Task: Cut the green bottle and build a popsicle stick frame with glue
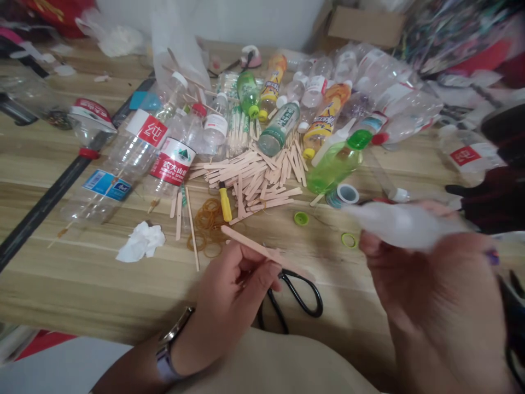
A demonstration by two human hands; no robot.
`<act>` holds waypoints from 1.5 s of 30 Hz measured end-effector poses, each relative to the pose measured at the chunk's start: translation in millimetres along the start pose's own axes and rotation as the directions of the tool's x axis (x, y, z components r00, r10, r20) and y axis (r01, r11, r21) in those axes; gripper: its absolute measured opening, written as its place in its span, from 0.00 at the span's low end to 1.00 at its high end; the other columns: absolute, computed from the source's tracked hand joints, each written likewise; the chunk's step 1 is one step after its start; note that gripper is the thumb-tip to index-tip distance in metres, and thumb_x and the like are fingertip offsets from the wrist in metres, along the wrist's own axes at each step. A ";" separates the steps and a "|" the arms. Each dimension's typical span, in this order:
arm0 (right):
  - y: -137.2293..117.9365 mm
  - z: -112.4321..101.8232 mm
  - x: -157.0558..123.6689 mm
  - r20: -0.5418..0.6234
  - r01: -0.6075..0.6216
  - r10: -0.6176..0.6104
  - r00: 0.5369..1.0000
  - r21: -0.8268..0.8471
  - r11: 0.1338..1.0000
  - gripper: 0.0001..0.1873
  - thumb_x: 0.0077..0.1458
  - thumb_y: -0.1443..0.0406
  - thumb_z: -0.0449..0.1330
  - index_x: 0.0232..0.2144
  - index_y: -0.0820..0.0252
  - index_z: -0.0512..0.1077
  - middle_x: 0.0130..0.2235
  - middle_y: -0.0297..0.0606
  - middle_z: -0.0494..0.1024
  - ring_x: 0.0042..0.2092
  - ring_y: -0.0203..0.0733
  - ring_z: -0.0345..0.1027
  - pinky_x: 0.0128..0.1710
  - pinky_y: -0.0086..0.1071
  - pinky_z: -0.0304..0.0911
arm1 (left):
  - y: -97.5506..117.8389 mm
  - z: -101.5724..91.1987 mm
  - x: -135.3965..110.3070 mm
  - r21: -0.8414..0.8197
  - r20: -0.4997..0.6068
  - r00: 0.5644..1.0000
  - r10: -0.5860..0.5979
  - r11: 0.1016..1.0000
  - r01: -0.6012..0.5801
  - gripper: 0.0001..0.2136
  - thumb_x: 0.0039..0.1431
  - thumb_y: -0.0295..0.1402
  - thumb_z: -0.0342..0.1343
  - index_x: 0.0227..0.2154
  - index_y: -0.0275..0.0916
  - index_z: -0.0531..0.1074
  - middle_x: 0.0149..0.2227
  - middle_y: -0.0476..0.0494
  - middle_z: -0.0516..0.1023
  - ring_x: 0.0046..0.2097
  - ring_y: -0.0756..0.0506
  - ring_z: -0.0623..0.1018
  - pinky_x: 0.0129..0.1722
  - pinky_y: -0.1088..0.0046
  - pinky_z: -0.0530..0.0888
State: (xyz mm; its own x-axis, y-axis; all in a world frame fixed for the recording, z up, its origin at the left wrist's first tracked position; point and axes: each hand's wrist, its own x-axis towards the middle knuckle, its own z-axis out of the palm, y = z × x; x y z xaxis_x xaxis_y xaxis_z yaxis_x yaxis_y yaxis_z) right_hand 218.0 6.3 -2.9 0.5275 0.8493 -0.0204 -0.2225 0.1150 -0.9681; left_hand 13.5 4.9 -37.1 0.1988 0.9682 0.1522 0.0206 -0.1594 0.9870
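Observation:
My left hand is closed in a pinch on a flat wooden craft stick, held just above the table near its front edge. My right hand is wrapped round a white squeeze bottle, blurred by motion, with its nozzle pointing left toward the stick. Black-handled scissors lie on the table under and between the hands. A heap of wooden sticks lies just beyond them.
Many empty plastic bottles lie across the wooden table. Also there: a green bottle, rubber bands, a yellow-handled tool, a crumpled tissue, a green cap, a tape roll, a cardboard box.

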 end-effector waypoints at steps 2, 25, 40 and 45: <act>8.9 -11.3 4.3 -0.060 -0.261 0.269 0.961 0.115 0.958 0.26 0.25 0.54 0.79 0.30 0.55 0.77 0.32 0.35 0.79 0.28 0.37 0.75 0.27 0.24 0.75 | 0.6 0.6 1.9 -0.037 0.026 0.997 -0.072 0.997 0.073 0.08 0.65 0.36 0.55 0.32 0.39 0.68 0.24 0.51 0.78 0.26 0.50 0.79 0.24 0.78 0.74; 81.9 -60.0 26.3 0.407 0.283 0.010 0.913 -0.652 0.703 0.19 0.53 0.55 0.64 0.44 0.57 0.68 0.46 0.44 0.76 0.47 0.53 0.71 0.49 0.49 0.64 | 21.9 -20.1 -0.3 0.262 -0.108 0.971 -0.214 0.936 0.236 0.06 0.61 0.35 0.54 0.29 0.42 0.71 0.23 0.55 0.77 0.27 0.50 0.76 0.27 0.78 0.71; 53.5 -19.1 -40.2 0.769 0.840 -0.342 0.540 -0.518 0.162 0.08 0.64 0.71 0.55 0.44 0.59 0.69 0.39 0.42 0.74 0.41 0.44 0.67 0.42 0.37 0.65 | 12.5 -46.8 1.3 0.484 -0.272 0.961 -0.059 0.854 0.189 0.08 0.62 0.39 0.54 0.33 0.43 0.74 0.26 0.54 0.80 0.27 0.49 0.76 0.34 0.75 0.73; 89.4 25.6 -11.6 0.851 0.845 -0.038 0.524 -0.513 0.150 0.07 0.60 0.74 0.58 0.35 0.61 0.75 0.36 0.42 0.74 0.39 0.46 0.65 0.39 0.38 0.63 | 19.3 -45.6 -2.7 0.474 -0.292 0.954 -0.066 0.856 0.204 0.06 0.61 0.36 0.53 0.33 0.42 0.74 0.25 0.53 0.79 0.29 0.48 0.78 0.32 0.74 0.73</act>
State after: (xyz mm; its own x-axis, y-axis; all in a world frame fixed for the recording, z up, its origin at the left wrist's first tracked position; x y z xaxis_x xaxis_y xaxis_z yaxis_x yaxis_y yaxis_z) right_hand 171.0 20.0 -82.8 -0.4131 0.8790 0.2384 0.8332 0.4704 -0.2907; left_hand -31.3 7.9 -16.2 -0.0976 0.9906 0.0954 0.5229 -0.0305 0.8518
